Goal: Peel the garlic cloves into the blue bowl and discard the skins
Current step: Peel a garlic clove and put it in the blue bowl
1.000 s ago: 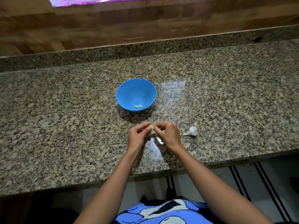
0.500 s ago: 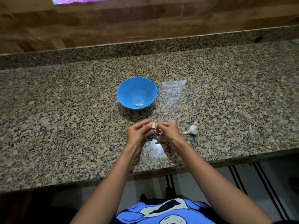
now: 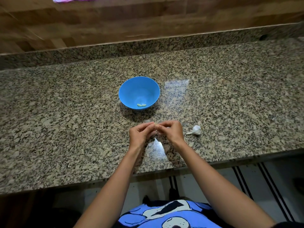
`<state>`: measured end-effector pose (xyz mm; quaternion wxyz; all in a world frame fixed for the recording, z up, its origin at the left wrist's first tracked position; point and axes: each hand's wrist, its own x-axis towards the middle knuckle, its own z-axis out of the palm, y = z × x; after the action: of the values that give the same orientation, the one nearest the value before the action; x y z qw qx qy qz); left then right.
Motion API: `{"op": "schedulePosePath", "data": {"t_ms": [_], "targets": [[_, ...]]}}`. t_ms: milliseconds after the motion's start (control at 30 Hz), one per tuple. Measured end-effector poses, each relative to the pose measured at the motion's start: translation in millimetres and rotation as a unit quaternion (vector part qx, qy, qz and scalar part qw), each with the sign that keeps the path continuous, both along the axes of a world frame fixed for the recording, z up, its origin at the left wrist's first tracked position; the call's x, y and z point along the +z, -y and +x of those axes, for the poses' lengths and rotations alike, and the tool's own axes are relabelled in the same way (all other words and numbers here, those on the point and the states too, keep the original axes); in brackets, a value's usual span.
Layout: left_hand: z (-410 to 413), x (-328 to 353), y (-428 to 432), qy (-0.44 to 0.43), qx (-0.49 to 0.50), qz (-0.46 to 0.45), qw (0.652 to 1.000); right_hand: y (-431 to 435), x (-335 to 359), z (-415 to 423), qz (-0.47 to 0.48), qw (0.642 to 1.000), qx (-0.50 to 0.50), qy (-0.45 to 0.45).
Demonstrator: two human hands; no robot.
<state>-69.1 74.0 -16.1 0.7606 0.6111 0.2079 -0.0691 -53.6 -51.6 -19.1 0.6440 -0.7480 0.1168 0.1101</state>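
A blue bowl (image 3: pixel 130 91) stands on the granite counter (image 3: pixel 65 129) with two peeled garlic cloves (image 3: pixel 141 105) lying at its near inner side. Just in front of the bowl my left hand (image 3: pixel 140 134) and my right hand (image 3: pixel 171 131) meet fingertip to fingertip, both pinching one small garlic clove (image 3: pixel 156 128) that is mostly hidden by the fingers. A thin piece of skin hangs from it. A white garlic bulb (image 3: pixel 196 130) lies on the counter right of my right hand. Loose garlic skin (image 3: pixel 152 143) lies below my hands.
A raised granite ledge (image 3: pixel 148 45) and a wooden wall run behind the counter. The counter's front edge (image 3: pixel 164 170) is close under my forearms, with a striped floor mat (image 3: pixel 246 178) beneath. Light glares off the stone beside the bowl and under my hands.
My hands have stayed together on the clove, working its skin; a skin piece that hung by my right hand now lies on the counter below. The view shifted slightly.
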Motion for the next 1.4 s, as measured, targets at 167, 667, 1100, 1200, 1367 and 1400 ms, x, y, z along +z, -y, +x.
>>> {"op": "schedulePosePath", "data": {"t_ms": [167, 667, 1100, 1200, 1367, 1400], "targets": [[2.7, 8.4, -4.8, 0.012, -0.053, 0.003, 0.999, 4.0, 10.2, -2.3, 0.139, 0.988, -0.001, -0.072], [2.3, 4.4, -2.9, 0.072, 0.011, 0.028, 0.997, -9.0, 13.8, -2.1, 0.154, 0.985, -0.05, -0.052], [5.6, -7.2, -44.7, -0.061, 0.108, 0.091, 0.988, -2.7, 4.2, -0.3, -0.065, 0.995, -0.069, -0.031], [5.9, -11.6, -64.2, -0.004, -0.001, 0.424, 0.906, 7.2, -0.5, 7.4, -0.202, 0.979, -0.025, 0.03], [2.3, -16.9, -58.2, 0.054, -0.031, 0.513, 0.856, 8.7, -1.4, 6.9, -0.26, 0.964, 0.038, 0.041], [1.8, -14.9, -49.6, 0.099, -0.029, 0.517, 0.85, 9.7, -2.0, 5.6, -0.256, 0.965, 0.041, 0.039]]}}
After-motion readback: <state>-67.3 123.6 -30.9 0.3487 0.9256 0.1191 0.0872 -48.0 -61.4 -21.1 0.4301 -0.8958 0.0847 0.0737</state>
